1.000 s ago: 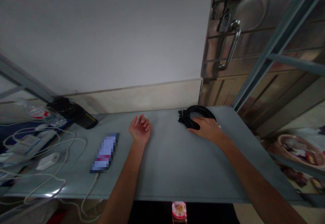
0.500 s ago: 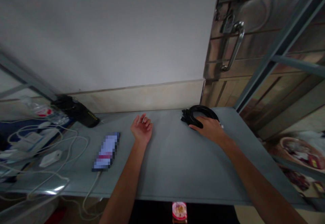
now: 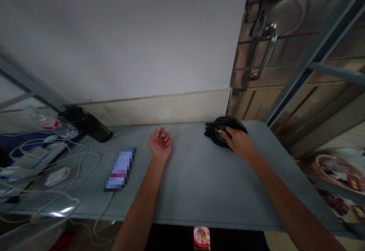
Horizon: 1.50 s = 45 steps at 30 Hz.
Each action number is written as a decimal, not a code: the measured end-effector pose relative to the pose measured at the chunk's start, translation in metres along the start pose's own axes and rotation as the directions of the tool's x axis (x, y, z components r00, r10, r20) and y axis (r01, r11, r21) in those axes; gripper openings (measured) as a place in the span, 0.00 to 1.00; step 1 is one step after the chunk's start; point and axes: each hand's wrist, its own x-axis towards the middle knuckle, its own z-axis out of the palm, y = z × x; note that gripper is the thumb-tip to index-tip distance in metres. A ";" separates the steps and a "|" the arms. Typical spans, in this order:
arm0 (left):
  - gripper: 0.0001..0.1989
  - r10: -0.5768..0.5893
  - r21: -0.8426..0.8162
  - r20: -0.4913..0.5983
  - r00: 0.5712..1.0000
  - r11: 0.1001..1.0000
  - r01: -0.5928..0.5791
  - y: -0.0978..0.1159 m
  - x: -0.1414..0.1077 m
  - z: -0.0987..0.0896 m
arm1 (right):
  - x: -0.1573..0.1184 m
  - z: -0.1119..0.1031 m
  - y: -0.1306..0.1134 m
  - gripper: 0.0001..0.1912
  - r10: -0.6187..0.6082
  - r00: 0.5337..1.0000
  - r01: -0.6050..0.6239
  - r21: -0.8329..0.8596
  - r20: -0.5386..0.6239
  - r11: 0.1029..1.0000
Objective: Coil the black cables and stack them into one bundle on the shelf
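Note:
A coiled black cable (image 3: 218,140) lies on the grey table (image 3: 196,190), near its back right edge, with connectors at the coil's left end. My right hand (image 3: 239,141) rests over the right part of the coil, its thumb and fingers gripping the loops. Palm up on the table, my left hand (image 3: 160,143) holds nothing, its fingers loosely curled and apart. To its left lies a phone (image 3: 120,169) with a blurred screen and a white cord plugged in.
A black bottle (image 3: 91,126) and a clear plastic bottle (image 3: 54,125) lean at the back left. White cables and a white adapter (image 3: 57,176) spread over the left side. A metal frame post (image 3: 296,87) rises at the right, beside a basket (image 3: 336,171).
My right hand has shifted slightly right and changed its hold; the cable coil now looks wider and looser, with more loops showing. My left hand is nearly unmoved.

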 end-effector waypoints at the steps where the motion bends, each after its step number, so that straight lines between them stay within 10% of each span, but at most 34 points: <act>1: 0.11 0.001 0.001 0.003 1.000 1.000 -0.001 0.000 0.000 0.000 | 0.000 -0.001 -0.001 0.33 0.016 1.000 -0.016 0.000 0.004 1.000; 9: 0.13 0.000 -0.027 -0.015 1.000 1.000 0.000 -0.001 0.002 0.000 | 0.002 -0.009 0.001 0.36 0.203 0.970 -0.166 0.247 -0.135 0.955; 15: 0.12 0.017 -0.024 -0.044 0.999 1.000 -0.018 -0.001 0.002 0.001 | 0.003 -0.042 -0.006 0.37 0.487 0.818 -0.232 0.599 -0.305 0.766; 23: 0.11 0.029 -0.037 -0.047 0.998 0.999 -0.031 -0.002 0.003 -0.001 | 0.042 -0.139 -0.047 0.28 0.584 0.597 0.309 0.829 -0.550 0.466; 28: 0.12 0.033 0.011 0.004 0.999 0.999 -0.033 -0.002 0.002 0.001 | 0.057 -0.186 -0.107 0.24 0.407 0.622 0.525 0.742 -0.669 0.417; 35: 0.18 -0.024 0.215 0.097 0.995 0.977 0.003 -0.008 -0.004 0.010 | 0.074 -0.182 -0.170 0.22 0.364 0.638 0.505 0.725 -0.679 0.469; 45: 0.22 -0.236 0.414 0.152 0.960 0.897 0.155 -0.025 -0.005 0.015 | 0.084 -0.132 -0.180 0.29 -0.022 0.958 0.254 0.805 -0.287 0.536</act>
